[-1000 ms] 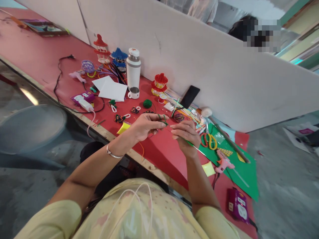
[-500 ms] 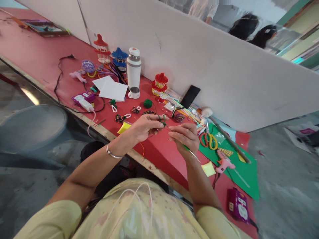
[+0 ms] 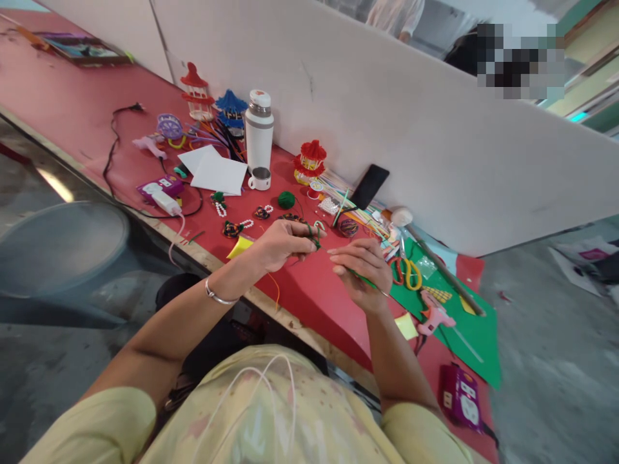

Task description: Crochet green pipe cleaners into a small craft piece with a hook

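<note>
Green yarn (image 3: 314, 236) is looped about the fingers of my left hand (image 3: 285, 245), which pinches a small knotted part of it between thumb and fingers. A short gap to the right, my right hand (image 3: 362, 272) is closed around a thin crochet hook with a green handle (image 3: 362, 278); its metal end sticks out past the palm. Behind my hands lie a green yarn ball (image 3: 286, 200), a multicoloured yarn ball (image 3: 348, 227) and small dark knotted pieces with white bead loops (image 3: 233, 229).
A white bottle (image 3: 260, 138) and metal cup (image 3: 260, 178) stand behind, near a red lantern-like model (image 3: 310, 161). Scissors (image 3: 412, 275), a pink glue gun (image 3: 434, 316) and a purple power box (image 3: 461, 396) lie right. A phone (image 3: 370, 187) leans against the partition.
My right hand has moved slightly right, away from my left hand, and the hook has come clear of the green yarn. My left hand has barely moved.
</note>
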Tool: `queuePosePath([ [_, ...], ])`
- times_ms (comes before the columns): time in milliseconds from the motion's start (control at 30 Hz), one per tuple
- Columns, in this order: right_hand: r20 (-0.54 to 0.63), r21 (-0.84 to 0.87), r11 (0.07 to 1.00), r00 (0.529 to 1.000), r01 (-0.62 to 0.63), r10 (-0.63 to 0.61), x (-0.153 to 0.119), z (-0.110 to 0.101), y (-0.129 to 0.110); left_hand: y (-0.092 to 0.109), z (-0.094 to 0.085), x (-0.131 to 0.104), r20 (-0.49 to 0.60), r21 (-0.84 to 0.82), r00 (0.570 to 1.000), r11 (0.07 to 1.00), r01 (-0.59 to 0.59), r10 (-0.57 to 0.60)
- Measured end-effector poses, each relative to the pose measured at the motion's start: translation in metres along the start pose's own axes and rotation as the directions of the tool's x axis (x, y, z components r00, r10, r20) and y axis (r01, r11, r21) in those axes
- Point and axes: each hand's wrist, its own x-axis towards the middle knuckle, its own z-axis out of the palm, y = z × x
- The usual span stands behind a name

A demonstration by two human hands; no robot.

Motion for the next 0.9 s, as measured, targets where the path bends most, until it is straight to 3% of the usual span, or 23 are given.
queuePosePath([
  [67,0.015,0.061,0.997,0.998,-0.055,0.054,0.001,0.0,-0.002,0.0,0.001,0.0,0.011,0.032,1.0,0.999,0.007,-0.007],
  [133,0.006,0.122,0.975,0.982,-0.187,0.188,0.001,0.002,-0.004,0.0,0.002,0.0,0.001,0.058,1.0,0.998,-0.004,0.004],
  [233,-0.038,0.235,0.876,0.896,-0.422,0.442,-0.001,0.007,-0.007,0.001,0.005,0.0,-0.037,0.073,0.999,0.997,-0.036,0.039],
  [300,-0.048,0.253,0.844,0.865,-0.474,0.5,-0.002,0.008,-0.008,0.002,0.005,0.0,-0.045,0.059,0.999,0.998,-0.029,0.032],
  [367,-0.028,0.171,0.913,0.925,-0.37,0.38,-0.003,0.006,-0.008,0.003,0.002,0.001,-0.027,0.018,0.999,1.0,0.018,-0.018],
  [433,0.037,0.01,0.989,0.989,-0.146,0.145,-0.003,0.001,-0.007,0.002,-0.002,0.002,-0.008,-0.012,0.997,0.997,0.08,-0.08],
  [500,0.13,-0.14,0.988,0.99,0.066,-0.048,-0.003,-0.004,-0.006,0.002,-0.006,0.002,-0.005,-0.005,0.994,0.994,0.111,-0.111],
  [567,0.166,-0.191,0.974,0.982,0.123,-0.091,-0.003,-0.007,-0.006,0.002,-0.008,0.002,-0.003,0.028,0.995,0.994,0.102,-0.102],
  [633,0.125,-0.121,0.992,0.992,0.019,-0.004,-0.002,-0.006,-0.009,0.001,-0.006,0.002,0.008,0.055,0.998,0.996,0.069,-0.069],
  [700,0.04,0.027,0.98,0.98,-0.196,0.195,0.0,-0.003,-0.013,0.002,-0.002,0.002,0.014,0.069,0.999,0.997,0.034,-0.035],
  [800,-0.025,0.21,0.867,0.883,-0.453,0.468,0.001,0.003,-0.018,0.003,0.003,0.001,0.0,0.074,1.0,0.997,0.007,-0.007],
  [867,-0.03,0.236,0.819,0.838,-0.524,0.545,0.0,0.006,-0.02,0.004,0.004,0.001,-0.008,0.079,1.0,0.997,0.007,-0.007],
  [900,-0.035,0.218,0.822,0.838,-0.526,0.545,0.0,0.006,-0.02,0.004,0.005,0.001,-0.011,0.076,1.0,0.997,0.011,-0.01],
])
